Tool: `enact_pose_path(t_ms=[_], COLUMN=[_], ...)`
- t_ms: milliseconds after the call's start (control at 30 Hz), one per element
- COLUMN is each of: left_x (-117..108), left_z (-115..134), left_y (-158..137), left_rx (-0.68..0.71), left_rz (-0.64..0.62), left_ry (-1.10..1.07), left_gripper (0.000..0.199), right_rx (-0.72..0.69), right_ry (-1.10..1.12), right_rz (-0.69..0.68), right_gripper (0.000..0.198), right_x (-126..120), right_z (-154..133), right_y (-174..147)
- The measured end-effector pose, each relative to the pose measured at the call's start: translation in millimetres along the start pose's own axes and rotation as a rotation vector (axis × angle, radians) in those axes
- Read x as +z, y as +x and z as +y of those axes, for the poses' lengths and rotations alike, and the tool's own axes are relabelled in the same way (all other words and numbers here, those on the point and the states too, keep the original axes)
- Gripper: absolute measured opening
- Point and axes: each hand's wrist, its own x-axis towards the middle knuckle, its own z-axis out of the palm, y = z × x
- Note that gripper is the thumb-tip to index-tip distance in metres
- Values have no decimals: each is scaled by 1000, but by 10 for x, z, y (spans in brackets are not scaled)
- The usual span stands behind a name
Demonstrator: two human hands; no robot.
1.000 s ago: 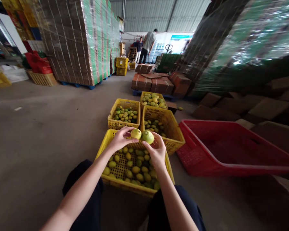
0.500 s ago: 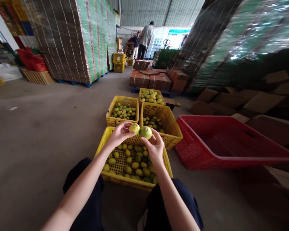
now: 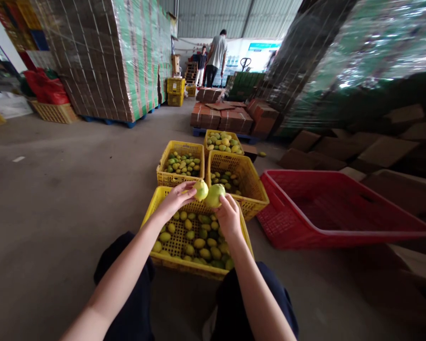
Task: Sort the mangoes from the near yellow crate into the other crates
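Observation:
My left hand (image 3: 179, 196) is closed on a yellow-green lemon (image 3: 200, 190), gripped between thumb and fingers. A larger, greener lemon (image 3: 215, 195) is in my right hand (image 3: 229, 215), its fingers pinching the lower right side. The two fruits are side by side, nearly touching, above the far end of a yellow plastic crate (image 3: 195, 271). Loose yellow and green lemons (image 3: 199, 243) lie across that crate's perforated bottom, mostly toward its right and near sides.
Beyond the near crate stand a left yellow crate (image 3: 179, 179), a right yellow crate (image 3: 250, 204) and a farther yellow crate (image 3: 208, 150), all with fruit. A red crate (image 3: 287, 239) sits to the right. Wrapped pallet stacks (image 3: 92, 61) and two people (image 3: 217, 52) are farther back.
Both lemons have been turned in my fingers and now show different sides. My right hand has rotated, with its fingers now over the fruit's right side. The crates stay put.

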Motion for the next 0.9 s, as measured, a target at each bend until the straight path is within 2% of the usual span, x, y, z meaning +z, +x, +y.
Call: enact_pose_path(t_ms=[167, 333, 500, 567, 700, 800, 900], left_x=[-46, -54, -85, -90, -50, -2, 36], left_z=[-100, -133, -121, -131, -149, -122, -69], left_y=[57, 94, 71, 65, 57, 34, 0], left_rx=[-85, -113, -10, -16, -52, -34, -40], left_rz=[86, 239, 220, 222, 220, 151, 94], left_ry=[-110, -27, 177, 218, 161, 113, 113], left_gripper=[32, 30, 53, 57, 50, 44, 43], right_rx=[124, 186, 235, 244, 221, 189, 37], right_ry=[96, 104, 89, 113, 130, 86, -54], right_rz=[-23, -50, -169, -177, -162, -159, -48], right_gripper=[31, 41, 44, 43, 44, 48, 47], right_x=[11, 28, 58, 93, 170, 177, 134], right_z=[41, 60, 115, 133, 144, 159, 181], right_y=[61, 63, 52, 42, -8, -51, -63])
